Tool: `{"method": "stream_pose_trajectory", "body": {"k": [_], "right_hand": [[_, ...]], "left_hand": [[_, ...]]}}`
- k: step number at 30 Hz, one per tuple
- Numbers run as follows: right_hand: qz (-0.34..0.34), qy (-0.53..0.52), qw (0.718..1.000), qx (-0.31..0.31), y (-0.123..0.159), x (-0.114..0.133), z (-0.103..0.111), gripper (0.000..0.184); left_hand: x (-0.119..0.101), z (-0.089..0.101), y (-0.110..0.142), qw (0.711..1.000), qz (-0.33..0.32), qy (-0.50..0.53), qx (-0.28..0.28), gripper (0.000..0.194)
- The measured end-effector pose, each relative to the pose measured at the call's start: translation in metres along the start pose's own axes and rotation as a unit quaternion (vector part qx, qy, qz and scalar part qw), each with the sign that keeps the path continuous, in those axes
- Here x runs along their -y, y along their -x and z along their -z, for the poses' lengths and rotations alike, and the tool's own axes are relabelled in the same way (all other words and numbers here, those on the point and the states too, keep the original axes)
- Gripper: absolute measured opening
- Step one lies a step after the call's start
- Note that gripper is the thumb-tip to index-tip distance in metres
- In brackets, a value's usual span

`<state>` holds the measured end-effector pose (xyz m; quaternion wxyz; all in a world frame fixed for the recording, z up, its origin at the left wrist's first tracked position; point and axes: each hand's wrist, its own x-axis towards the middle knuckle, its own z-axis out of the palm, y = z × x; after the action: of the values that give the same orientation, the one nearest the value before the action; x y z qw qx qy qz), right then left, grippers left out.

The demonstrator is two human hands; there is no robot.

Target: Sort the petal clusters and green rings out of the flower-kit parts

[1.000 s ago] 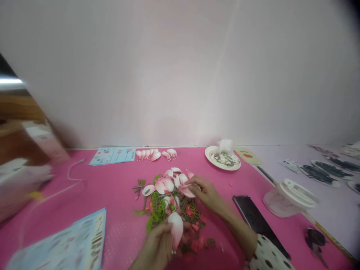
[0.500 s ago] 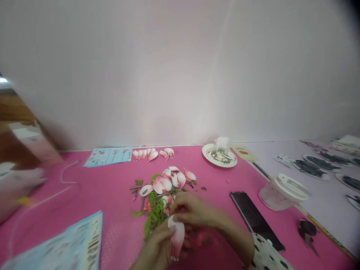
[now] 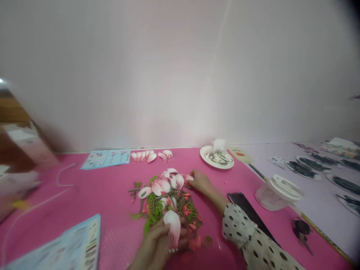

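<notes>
At lower centre the left hand (image 3: 155, 243) clamps its fingers on stacked, curved white-and-pink petals (image 3: 173, 227), while near centre the right hand (image 3: 201, 182) touches a thin pink petal (image 3: 186, 177), finger closure unclear.

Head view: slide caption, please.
Left hand holding stacked pink-white petals, right hand touching another petal beside a pile of flower parts.

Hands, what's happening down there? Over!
Left grip: holding stacked, curved pinkish-white petals. Right grip: touching another pinkish petal. Between: curly green pieces, brown sticks.
</notes>
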<state>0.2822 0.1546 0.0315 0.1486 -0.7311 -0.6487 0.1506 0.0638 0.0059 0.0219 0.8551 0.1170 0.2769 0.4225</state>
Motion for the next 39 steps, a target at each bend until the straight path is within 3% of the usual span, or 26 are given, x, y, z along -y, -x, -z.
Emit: {"method": "stream_pose_trajectory", "body": {"k": [4, 9, 14, 15, 17, 18, 19, 21, 23, 26, 28, 30, 31, 35, 39], "right_hand": [[-0.003, -0.035, 0.999, 0.004, 0.001, -0.005, -0.001, 0.034], [0.030, -0.111, 0.993, 0.031, 0.005, -0.005, 0.017, 0.018], [0.163, -0.196, 0.963, 0.084, 0.045, 0.028, 0.051, 0.016], [0.222, -0.213, 0.945, 0.109, 0.057, 0.036, 0.056, 0.012], [0.450, -0.227, 0.856, 0.117, 0.082, 0.049, 0.059, 0.018], [0.518, -0.205, 0.824, 0.106, 0.093, 0.054, 0.059, 0.018], [0.566, -0.173, 0.800, 0.099, 0.102, 0.057, 0.057, 0.016], [0.599, -0.121, 0.786, 0.092, 0.115, 0.059, 0.053, 0.014], [0.591, -0.129, 0.790, 0.101, 0.120, 0.056, 0.050, 0.019], [0.534, -0.225, 0.809, 0.099, 0.110, 0.047, 0.048, 0.032], [0.418, -0.229, 0.876, 0.073, 0.093, 0.040, 0.044, 0.034], [0.215, -0.133, 0.966, 0.043, 0.069, 0.035, 0.036, 0.032], [0.168, -0.105, 0.980, 0.035, 0.058, 0.033, 0.030, 0.030], [0.092, -0.032, 0.995, 0.032, 0.023, 0.034, 0.002, 0.029], [0.058, 0.028, 0.997, 0.035, 0.012, 0.045, -0.013, 0.022]], "left_hand": [[-0.003, -0.009, 0.004, 1.000, -0.015, 0.006, -0.027, 0.025], [-0.006, -0.012, 0.006, 1.000, -0.010, 0.007, 0.000, 0.023], [-0.005, -0.011, 0.005, 0.999, 0.016, 0.038, 0.012, 0.026], [-0.004, -0.011, 0.005, 0.999, 0.023, 0.039, 0.017, 0.030], [-0.003, -0.012, 0.004, 0.998, 0.032, 0.034, 0.040, 0.038], [-0.002, -0.013, 0.003, 0.998, 0.033, 0.031, 0.053, 0.041], [-0.001, -0.013, 0.003, 0.997, 0.033, 0.029, 0.065, 0.043], [0.000, -0.014, 0.003, 0.996, 0.034, 0.025, 0.077, 0.044], [-0.001, -0.014, 0.004, 0.996, 0.036, 0.022, 0.080, 0.044], [-0.002, -0.013, 0.006, 0.996, 0.038, 0.019, 0.078, 0.047], [-0.002, -0.011, 0.007, 0.997, 0.044, 0.023, 0.064, 0.048], [-0.002, -0.009, 0.007, 0.998, 0.051, 0.029, 0.039, 0.050], [-0.002, -0.007, 0.007, 0.998, 0.052, 0.031, 0.026, 0.051], [-0.003, -0.003, 0.006, 0.999, 0.043, 0.024, -0.011, 0.058], [-0.007, -0.005, 0.006, 0.999, 0.017, 0.023, -0.031, 0.059]]}}
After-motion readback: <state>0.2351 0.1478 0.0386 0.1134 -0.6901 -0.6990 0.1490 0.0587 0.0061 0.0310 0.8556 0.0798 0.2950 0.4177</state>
